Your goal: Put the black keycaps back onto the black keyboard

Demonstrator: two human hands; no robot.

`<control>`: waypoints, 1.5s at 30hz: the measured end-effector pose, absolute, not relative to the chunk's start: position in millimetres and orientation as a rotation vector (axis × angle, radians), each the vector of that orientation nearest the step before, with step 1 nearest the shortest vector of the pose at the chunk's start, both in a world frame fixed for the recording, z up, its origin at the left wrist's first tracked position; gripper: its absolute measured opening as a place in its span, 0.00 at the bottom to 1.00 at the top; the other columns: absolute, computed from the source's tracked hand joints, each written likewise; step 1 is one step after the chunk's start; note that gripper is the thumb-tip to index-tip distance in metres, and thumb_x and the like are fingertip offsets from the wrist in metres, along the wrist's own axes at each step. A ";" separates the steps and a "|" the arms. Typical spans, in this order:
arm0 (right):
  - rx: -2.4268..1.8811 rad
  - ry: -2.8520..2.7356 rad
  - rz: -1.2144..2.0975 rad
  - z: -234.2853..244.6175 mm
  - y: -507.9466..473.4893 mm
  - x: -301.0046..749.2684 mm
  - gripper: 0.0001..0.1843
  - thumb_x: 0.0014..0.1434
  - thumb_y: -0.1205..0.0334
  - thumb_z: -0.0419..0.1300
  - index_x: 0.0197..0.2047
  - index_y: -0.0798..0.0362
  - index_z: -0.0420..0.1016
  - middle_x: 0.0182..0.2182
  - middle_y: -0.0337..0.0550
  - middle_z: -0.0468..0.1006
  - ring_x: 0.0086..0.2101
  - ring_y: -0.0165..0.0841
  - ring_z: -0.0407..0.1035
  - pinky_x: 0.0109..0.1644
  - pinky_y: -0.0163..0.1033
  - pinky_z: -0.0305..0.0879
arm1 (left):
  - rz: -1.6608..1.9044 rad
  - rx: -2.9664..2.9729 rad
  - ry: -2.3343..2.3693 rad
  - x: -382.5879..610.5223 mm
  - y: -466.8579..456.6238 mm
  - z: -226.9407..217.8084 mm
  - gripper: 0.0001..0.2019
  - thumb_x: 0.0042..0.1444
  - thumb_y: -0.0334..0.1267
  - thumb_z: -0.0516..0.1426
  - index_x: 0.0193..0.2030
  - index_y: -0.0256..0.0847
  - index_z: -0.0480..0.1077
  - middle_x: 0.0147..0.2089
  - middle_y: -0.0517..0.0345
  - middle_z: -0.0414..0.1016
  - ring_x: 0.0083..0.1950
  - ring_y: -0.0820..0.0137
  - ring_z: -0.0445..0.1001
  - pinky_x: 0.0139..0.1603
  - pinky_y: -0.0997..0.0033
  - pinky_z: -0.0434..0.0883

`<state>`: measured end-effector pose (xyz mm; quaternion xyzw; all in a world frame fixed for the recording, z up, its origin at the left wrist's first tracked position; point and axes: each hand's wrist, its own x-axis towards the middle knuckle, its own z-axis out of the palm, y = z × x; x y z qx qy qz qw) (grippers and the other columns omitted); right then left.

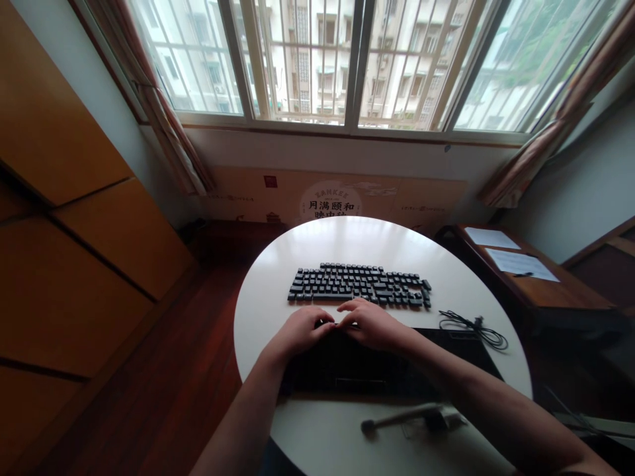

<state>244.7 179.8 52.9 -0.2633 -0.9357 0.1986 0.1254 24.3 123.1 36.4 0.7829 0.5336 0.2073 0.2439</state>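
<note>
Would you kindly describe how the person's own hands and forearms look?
The left hand and right hand wear no gloves. No sleeve covers the left forearm or right forearm where they show, and no watch or bracelet is visible. Small rings are hard to rule out.

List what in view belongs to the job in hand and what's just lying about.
Likely in the job:
black board, under left hand and right hand
keycaps beyond it
possibly coiled cable, blurred stick-like item

Likely just lying about:
papers on the side table
</note>
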 end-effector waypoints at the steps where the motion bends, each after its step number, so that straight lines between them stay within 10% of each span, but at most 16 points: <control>1: -0.743 -2.703 0.619 54.4 184.4 244.3 0.11 0.60 0.65 0.62 0.42 0.46 0.86 0.50 0.44 0.80 0.49 0.39 0.73 0.55 0.42 0.68 | 0.555 2.151 1.484 26.8 123.3 35.7 0.11 0.64 0.42 0.55 0.46 0.46 0.79 0.46 0.57 0.82 0.47 0.63 0.77 0.49 0.68 0.69; 23: -1.166 -2.649 0.381 47.4 335.4 131.6 0.12 0.55 0.69 0.65 0.42 0.48 0.84 0.43 0.41 0.84 0.46 0.39 0.76 0.53 0.39 0.69 | 0.527 2.195 1.594 29.3 123.1 34.4 0.20 0.70 0.45 0.47 0.39 0.41 0.77 0.39 0.53 0.78 0.42 0.65 0.74 0.46 0.67 0.68; 45: -0.925 -2.311 1.025 41.4 173.6 266.2 0.09 0.55 0.71 0.63 0.37 0.51 0.82 0.33 0.37 0.83 0.33 0.28 0.77 0.40 0.29 0.70 | 0.572 2.158 1.514 26.5 129.2 27.8 0.10 0.64 0.40 0.55 0.40 0.43 0.78 0.41 0.55 0.80 0.44 0.65 0.75 0.47 0.67 0.68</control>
